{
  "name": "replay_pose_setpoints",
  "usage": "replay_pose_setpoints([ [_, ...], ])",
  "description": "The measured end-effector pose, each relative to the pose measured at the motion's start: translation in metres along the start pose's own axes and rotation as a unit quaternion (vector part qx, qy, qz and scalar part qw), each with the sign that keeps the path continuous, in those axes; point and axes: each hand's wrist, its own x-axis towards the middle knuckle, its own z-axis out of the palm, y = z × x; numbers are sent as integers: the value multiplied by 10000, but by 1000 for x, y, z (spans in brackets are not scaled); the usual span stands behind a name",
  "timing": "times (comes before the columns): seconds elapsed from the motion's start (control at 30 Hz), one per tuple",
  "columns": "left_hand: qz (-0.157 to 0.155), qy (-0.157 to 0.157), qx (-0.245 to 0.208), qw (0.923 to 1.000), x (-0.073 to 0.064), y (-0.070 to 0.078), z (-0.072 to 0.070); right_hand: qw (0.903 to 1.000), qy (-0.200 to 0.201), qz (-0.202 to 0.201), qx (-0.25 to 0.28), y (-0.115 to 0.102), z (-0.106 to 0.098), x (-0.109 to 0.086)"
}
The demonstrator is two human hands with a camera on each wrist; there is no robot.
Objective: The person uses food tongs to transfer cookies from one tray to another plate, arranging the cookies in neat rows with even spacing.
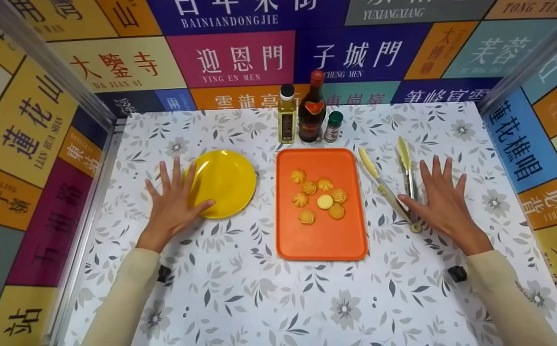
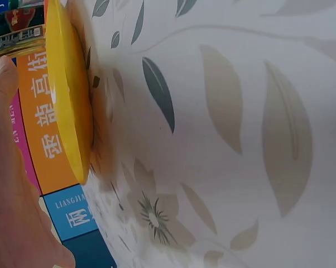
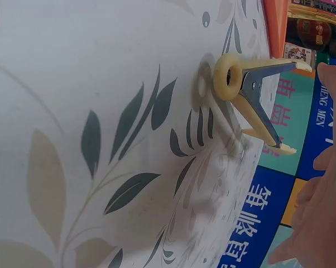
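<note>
My left hand [image 1: 172, 206] is spread wide beside the yellow plate [image 1: 225, 185], its forefinger and thumb overlapping the plate's left rim in the head view; whether they touch it I cannot tell. Fingers also spread, my right hand [image 1: 446, 206] is over the right side of a pair of tongs [image 1: 388, 190] with cream tips, the thumb crossing near one arm. Neither hand holds anything. Between them lies an orange tray [image 1: 321, 245] with several cookies [image 1: 310, 188] on it. The right wrist view shows the tongs [image 3: 252, 86] spread apart, ring end nearest.
Behind the tray stand an oil bottle [image 1: 286, 117] with a black cap, a dark sauce bottle [image 1: 312, 113] with a red cap, and a small green-capped shaker [image 1: 333, 127]. A floral cloth [image 1: 240, 298] covers the table. Printed panels [image 1: 230, 57] wall it at the back and sides.
</note>
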Motion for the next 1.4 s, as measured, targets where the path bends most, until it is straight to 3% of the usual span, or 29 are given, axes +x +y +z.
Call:
replay_pose_setpoints([
  [0.23,51,37,145,9999,7,4,5,10000,54,13,50,2,2,4],
  [0.37,-19,75,-74,9999,6,5,6,9997,195,9,148,-1,5,5],
  [0.5,-123,500,-510,9974,4,4,6,9966,755,-191,275,-4,11,7],
  [0.63,-257,948,-951,9906,1,3,6,9851,1561,-566,458,-4,21,8],
  [0.73,-401,1010,-1184,9870,-4,2,6,9795,1833,-629,549,-5,25,7],
  [0.9,-732,883,-1578,9808,-11,0,8,9796,1863,-400,638,-8,30,8],
  [1.03,-847,1032,-2167,9671,-13,-4,11,9765,1992,-334,749,-10,35,8],
  [1.27,-953,1589,-3102,9324,-14,-10,14,9703,2222,-296,915,-11,42,7],
  [1.4,-1286,1747,-3386,9156,-17,-9,15,9727,2071,-169,1033,-9,45,4],
])
